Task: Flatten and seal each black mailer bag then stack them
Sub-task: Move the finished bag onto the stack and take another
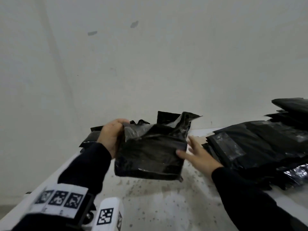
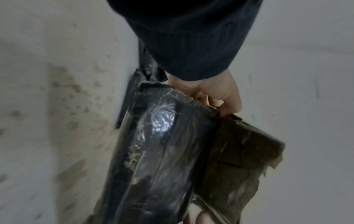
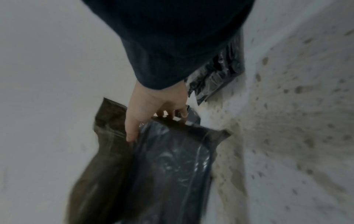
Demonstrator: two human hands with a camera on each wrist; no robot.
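Up close, the fingers (image 2: 228, 104) of the left hand (image 1: 110, 137) are curled round the upper left edge of a black mailer bag (image 1: 150, 154), pinching the plastic where its flap (image 1: 180, 124) stands up, crumpled and unsealed. The right hand (image 1: 198, 155) meets the bag's right edge with its fingers (image 1: 191, 140) spread and mostly straight; in the right wrist view the thumb lies on the face of the bag and the other fingertips hook over its edge, so the grasp looks light rather than clenched. Between the two hands the bag hangs tilted above the middle of the worktop (image 1: 166, 205), clear of its speckled, stained surface. Toward the right edge of the worktop lies a stack of black mailer bags (image 1: 258, 147), some with clear strips showing. More black bags (image 1: 93, 135) lie behind the left hand near the far left corner, against the pale wall (image 1: 150, 64). Both arms wear dark sleeves (image 1: 246, 197), the left one carrying a band of printed markers (image 1: 61, 200).
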